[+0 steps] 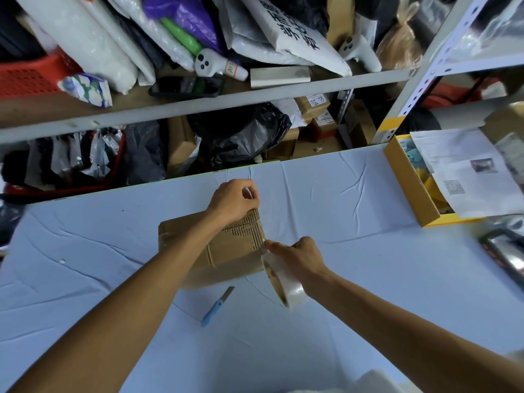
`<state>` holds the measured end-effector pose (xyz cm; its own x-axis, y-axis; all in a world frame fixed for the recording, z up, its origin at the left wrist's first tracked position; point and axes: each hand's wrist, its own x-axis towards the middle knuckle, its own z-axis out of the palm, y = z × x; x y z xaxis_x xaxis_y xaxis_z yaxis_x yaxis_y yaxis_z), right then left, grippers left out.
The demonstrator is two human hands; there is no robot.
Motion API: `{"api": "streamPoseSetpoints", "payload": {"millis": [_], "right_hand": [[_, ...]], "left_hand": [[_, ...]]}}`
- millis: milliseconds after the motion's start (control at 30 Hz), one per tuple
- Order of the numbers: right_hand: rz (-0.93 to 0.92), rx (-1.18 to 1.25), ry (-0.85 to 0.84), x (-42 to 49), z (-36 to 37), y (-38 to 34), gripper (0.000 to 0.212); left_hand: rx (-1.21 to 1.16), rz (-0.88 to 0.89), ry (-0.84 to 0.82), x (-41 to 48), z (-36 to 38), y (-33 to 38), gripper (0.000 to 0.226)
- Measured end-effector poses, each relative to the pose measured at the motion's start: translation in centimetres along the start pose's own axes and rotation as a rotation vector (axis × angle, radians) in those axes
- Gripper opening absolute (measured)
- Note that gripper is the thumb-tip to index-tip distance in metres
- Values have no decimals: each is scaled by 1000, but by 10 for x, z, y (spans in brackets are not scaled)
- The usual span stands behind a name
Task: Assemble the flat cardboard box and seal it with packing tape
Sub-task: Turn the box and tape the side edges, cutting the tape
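Taping corrugated box (226,251) (clear roll (286,282))

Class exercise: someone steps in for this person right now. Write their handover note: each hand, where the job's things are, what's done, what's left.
Left hand: pinching the tape's free end at the far edge of the box.
Right hand: gripping the tape roll at the box's near right corner, with clear tape stretched between the hands.
Knife: on the table, near the box.
Done: box folded up.
Left: press the strip down, cut it, check the other seams.
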<state>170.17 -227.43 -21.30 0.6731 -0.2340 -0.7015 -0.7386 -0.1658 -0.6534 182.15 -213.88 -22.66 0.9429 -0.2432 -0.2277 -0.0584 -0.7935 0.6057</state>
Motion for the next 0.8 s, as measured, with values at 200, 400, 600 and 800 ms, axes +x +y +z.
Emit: {"api": "streamPoseSetpoints", "payload": {"millis": [200, 400, 600, 800], "right_hand": [[2, -1, -4, 3, 1, 5, 39], [-6, -66, 52, 10, 5, 9, 47], [16, -54, 66, 12, 5, 7, 47], [-5, -44, 16, 8, -3, 3, 44]], "left_hand": [[-64, -14, -80, 3, 0, -2, 8], [25, -83, -81, 13, 3, 3, 10], [75, -195, 36, 12, 9, 10, 33], [-73, 201, -61, -12, -9, -4, 15]]}}
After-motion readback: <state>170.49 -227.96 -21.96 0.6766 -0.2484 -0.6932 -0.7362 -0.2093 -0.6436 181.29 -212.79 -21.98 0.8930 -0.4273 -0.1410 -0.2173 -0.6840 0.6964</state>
